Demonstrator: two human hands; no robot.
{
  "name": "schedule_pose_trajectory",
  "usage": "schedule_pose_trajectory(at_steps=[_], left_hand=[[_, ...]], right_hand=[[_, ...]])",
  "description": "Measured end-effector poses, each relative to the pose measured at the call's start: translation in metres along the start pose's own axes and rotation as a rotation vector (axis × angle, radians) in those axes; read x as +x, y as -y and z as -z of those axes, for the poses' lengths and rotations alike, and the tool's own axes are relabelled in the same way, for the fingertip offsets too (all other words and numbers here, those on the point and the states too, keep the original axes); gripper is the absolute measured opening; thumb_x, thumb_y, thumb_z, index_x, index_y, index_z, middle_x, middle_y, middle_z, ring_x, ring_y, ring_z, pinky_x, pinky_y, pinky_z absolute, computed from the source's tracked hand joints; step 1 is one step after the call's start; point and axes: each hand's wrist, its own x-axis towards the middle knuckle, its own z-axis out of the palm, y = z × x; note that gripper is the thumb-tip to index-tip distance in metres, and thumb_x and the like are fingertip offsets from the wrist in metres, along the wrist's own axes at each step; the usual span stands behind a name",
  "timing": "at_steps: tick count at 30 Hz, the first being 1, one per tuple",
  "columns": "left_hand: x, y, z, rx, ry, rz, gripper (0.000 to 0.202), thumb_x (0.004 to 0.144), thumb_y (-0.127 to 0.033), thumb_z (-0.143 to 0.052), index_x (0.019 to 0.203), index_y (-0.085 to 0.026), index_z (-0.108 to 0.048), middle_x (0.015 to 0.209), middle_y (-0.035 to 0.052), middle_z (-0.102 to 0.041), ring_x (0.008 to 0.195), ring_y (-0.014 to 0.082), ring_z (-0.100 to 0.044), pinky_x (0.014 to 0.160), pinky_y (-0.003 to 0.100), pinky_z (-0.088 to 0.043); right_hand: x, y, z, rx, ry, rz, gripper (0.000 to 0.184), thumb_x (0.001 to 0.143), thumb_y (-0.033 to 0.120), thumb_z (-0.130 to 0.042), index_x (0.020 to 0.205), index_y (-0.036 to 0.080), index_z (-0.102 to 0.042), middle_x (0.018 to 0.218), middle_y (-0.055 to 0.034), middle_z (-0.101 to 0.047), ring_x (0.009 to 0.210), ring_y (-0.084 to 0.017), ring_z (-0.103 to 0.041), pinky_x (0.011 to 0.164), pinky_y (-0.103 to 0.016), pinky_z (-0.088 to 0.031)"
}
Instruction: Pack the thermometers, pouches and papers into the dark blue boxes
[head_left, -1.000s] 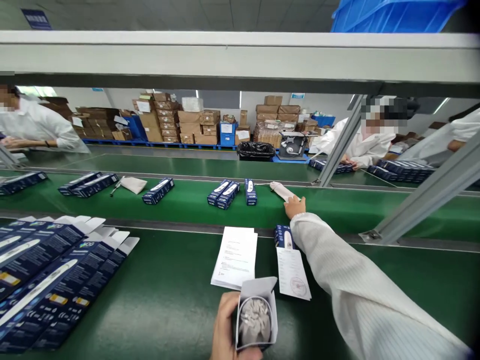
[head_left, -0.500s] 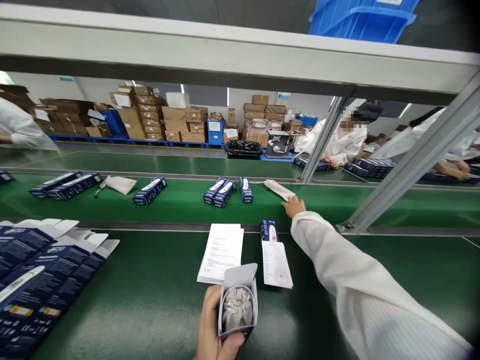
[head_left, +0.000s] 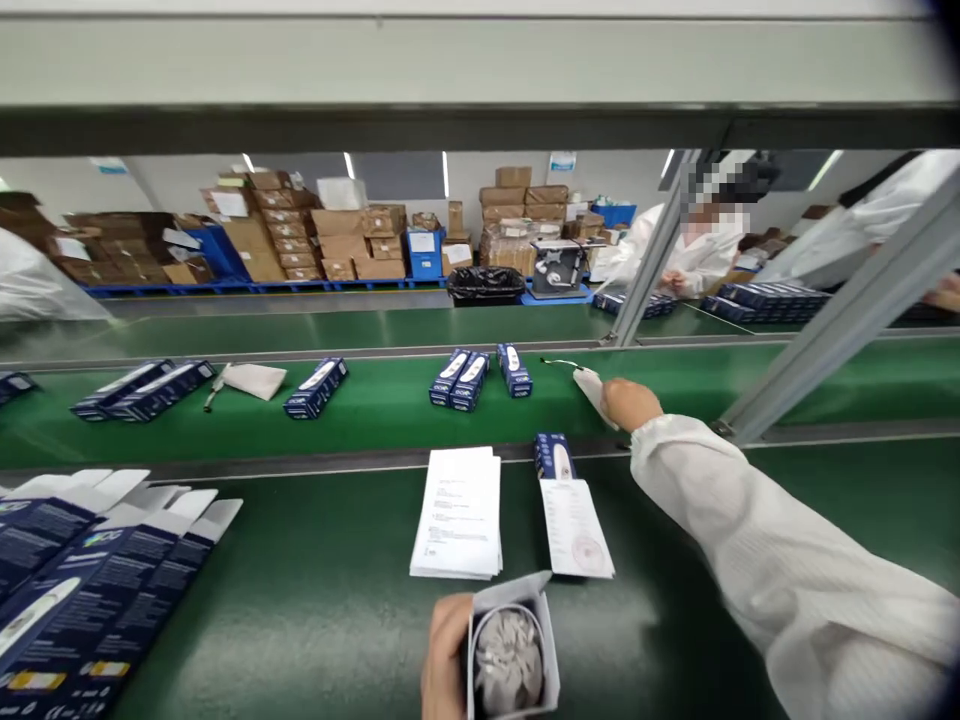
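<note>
In the head view my left hand (head_left: 444,655) is closed around an upright carton (head_left: 552,655), its top flap raised. Inside the carton sits a gathered grey cloth pouch (head_left: 510,660). My right hand (head_left: 631,403) reaches over the green conveyor belt, its fingers closed on a pale drawstring pouch (head_left: 594,392) with a dark-tipped cord trailing left. Between the hands lie a stack of printed sheets (head_left: 459,515) and a stamped paper slip (head_left: 576,528). The slip overlaps a small blue box (head_left: 553,455).
Several closed blue boxes (head_left: 469,382) and another pouch (head_left: 256,380) lie on the belt (head_left: 375,420). Open blue cartons (head_left: 82,590) are piled at left. A slanted metal post (head_left: 847,310) rises at right, under an overhead beam (head_left: 450,60). A co-worker (head_left: 705,240) sits across.
My right hand has gripped the pouch on the belt and drawn it slightly nearer, turning it. The view has shifted; my left hand still holds the carton.
</note>
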Motion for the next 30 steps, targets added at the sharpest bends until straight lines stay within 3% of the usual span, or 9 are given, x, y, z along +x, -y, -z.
schedule_pose_trajectory(at_steps=[4, 9, 14, 17, 19, 21, 25, 27, 30], left_hand=[[0.002, 0.005, 0.002, -0.032, 0.059, -0.164, 0.053, 0.077, -0.056, -0.057, 0.121, -0.026, -0.053, 0.104, 0.0103, -0.058, 0.093, 0.0290, -0.059, 0.078, 0.042, -0.051], [0.003, 0.001, 0.002, 0.051, 0.083, -0.145, 0.046, 0.084, -0.040, -0.054, 0.126, -0.023, -0.048, 0.112, 0.0103, -0.055, 0.101, 0.0273, -0.056, 0.082, 0.039, -0.049], [-0.004, -0.019, 0.002, 0.053, 0.086, -0.037, 0.056, 0.087, -0.036, -0.052, 0.138, -0.023, -0.034, 0.130, 0.0121, -0.047, 0.118, 0.0275, -0.049, 0.097, 0.040, -0.043], [-0.009, -0.032, 0.002, -0.043, 0.107, -0.015, 0.057, 0.091, -0.041, -0.044, 0.143, -0.025, -0.027, 0.143, 0.0109, -0.036, 0.130, 0.0267, -0.038, 0.105, 0.040, -0.036], [-0.012, -0.040, 0.001, -0.156, 0.102, 0.034, 0.055, 0.094, -0.045, -0.034, 0.145, -0.026, -0.025, 0.149, 0.0086, -0.031, 0.135, 0.0251, -0.033, 0.110, 0.040, -0.031], [-0.012, -0.047, -0.003, -0.264, 0.075, 0.115, 0.053, 0.096, -0.046, -0.026, 0.145, -0.026, -0.026, 0.151, 0.0069, -0.030, 0.137, 0.0230, -0.031, 0.113, 0.039, -0.027], [-0.009, -0.062, -0.009, -0.351, 0.027, 0.199, 0.051, 0.097, -0.046, -0.024, 0.142, -0.025, -0.033, 0.150, 0.0055, -0.033, 0.138, 0.0202, -0.029, 0.115, 0.037, -0.023], [-0.008, -0.069, -0.010, -0.347, 0.038, 0.212, 0.051, 0.096, -0.048, -0.025, 0.141, -0.025, -0.034, 0.149, 0.0052, -0.034, 0.138, 0.0202, -0.030, 0.114, 0.037, -0.025], [-0.004, -0.077, -0.009, -0.308, 0.078, 0.226, 0.050, 0.096, -0.047, -0.027, 0.141, -0.026, -0.032, 0.149, 0.0054, -0.033, 0.138, 0.0203, -0.030, 0.114, 0.037, -0.024]], right_hand=[[-0.104, -0.026, 0.010, 0.013, -0.005, 0.130, 0.022, 0.082, 0.009, -0.045, 0.095, 0.012, -0.062, 0.098, -0.0139, -0.065, 0.094, -0.023, -0.061, 0.082, -0.030, -0.041], [-0.214, -0.046, -0.009, 0.101, 0.047, 0.149, 0.021, 0.072, 0.004, -0.049, 0.067, 0.021, -0.061, 0.072, -0.0067, -0.066, 0.066, -0.020, -0.062, 0.067, -0.031, -0.042], [-0.255, -0.071, -0.009, -0.028, 0.127, -0.025, 0.024, 0.078, 0.010, -0.043, 0.076, 0.017, -0.066, 0.077, -0.0129, -0.068, 0.072, -0.026, -0.065, 0.068, -0.038, -0.045], [-0.265, -0.070, 0.002, -0.040, -0.019, -0.104, 0.023, 0.083, 0.023, -0.048, 0.093, 0.019, -0.069, 0.094, -0.0148, -0.068, 0.091, -0.034, -0.063, 0.082, -0.053, -0.042], [-0.269, -0.051, 0.010, 0.169, -0.193, -0.082, 0.027, 0.086, 0.030, -0.049, 0.102, 0.021, -0.068, 0.106, -0.0144, -0.066, 0.105, -0.035, -0.058, 0.093, -0.058, -0.037], [-0.274, -0.014, 0.019, 0.618, -0.254, 0.037, 0.031, 0.089, 0.035, -0.045, 0.108, 0.021, -0.066, 0.114, -0.0123, -0.064, 0.111, -0.031, -0.056, 0.099, -0.053, -0.038], [-0.286, 0.081, 0.037, 1.587, 0.015, 0.207, 0.041, 0.093, 0.047, -0.042, 0.122, 0.023, -0.057, 0.129, -0.0080, -0.058, 0.120, -0.025, -0.052, 0.102, -0.047, -0.043], [-0.290, 0.117, 0.044, 1.826, 0.121, 0.227, 0.042, 0.093, 0.048, -0.041, 0.126, 0.025, -0.055, 0.133, -0.0062, -0.054, 0.125, -0.023, -0.048, 0.106, -0.046, -0.039], [-0.294, 0.142, 0.050, 1.977, 0.174, 0.217, 0.040, 0.092, 0.048, -0.043, 0.125, 0.027, -0.054, 0.133, -0.0041, -0.054, 0.124, -0.022, -0.048, 0.107, -0.042, -0.039]])
